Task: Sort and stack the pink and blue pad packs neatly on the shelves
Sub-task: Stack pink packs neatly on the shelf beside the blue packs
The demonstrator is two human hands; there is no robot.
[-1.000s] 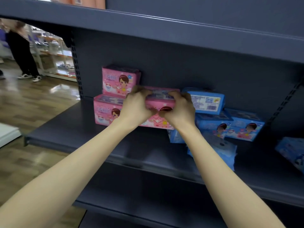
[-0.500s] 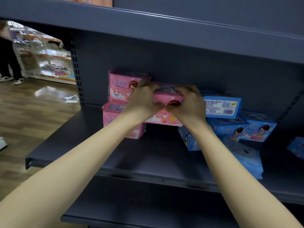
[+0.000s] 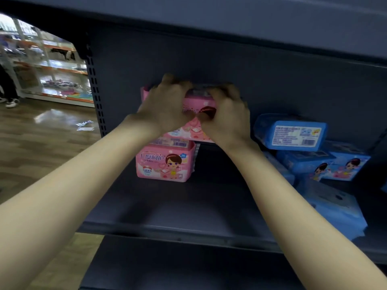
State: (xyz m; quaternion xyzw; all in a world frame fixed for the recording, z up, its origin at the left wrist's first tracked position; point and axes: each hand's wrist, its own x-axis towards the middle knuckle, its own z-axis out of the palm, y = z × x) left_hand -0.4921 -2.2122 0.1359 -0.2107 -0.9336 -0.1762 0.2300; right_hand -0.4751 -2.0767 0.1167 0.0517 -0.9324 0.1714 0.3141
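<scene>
Both hands grip one pink pad pack [image 3: 198,105] in front of the shelf's back wall. My left hand [image 3: 165,105] holds its left end and my right hand [image 3: 227,114] its right end, fingers curled over the top. The pack is raised above a pink pack [image 3: 164,164] that stands on the dark shelf [image 3: 188,206]. Another pink pack behind my left hand is mostly hidden. To the right, several blue pad packs [image 3: 293,136] lie in a loose heap, one on top with its label side facing me.
An upper shelf [image 3: 230,19] hangs close above the hands. A perforated upright [image 3: 95,97] marks the shelf's left end. Beyond it is a wooden floor [image 3: 41,132], other store shelving and a person's legs [image 3: 8,88]. A blue pack [image 3: 335,208] lies near the front edge.
Both hands have lifted the pink pack higher and a little leftward, up over the pink stack. The camera has come closer to the shelf.
</scene>
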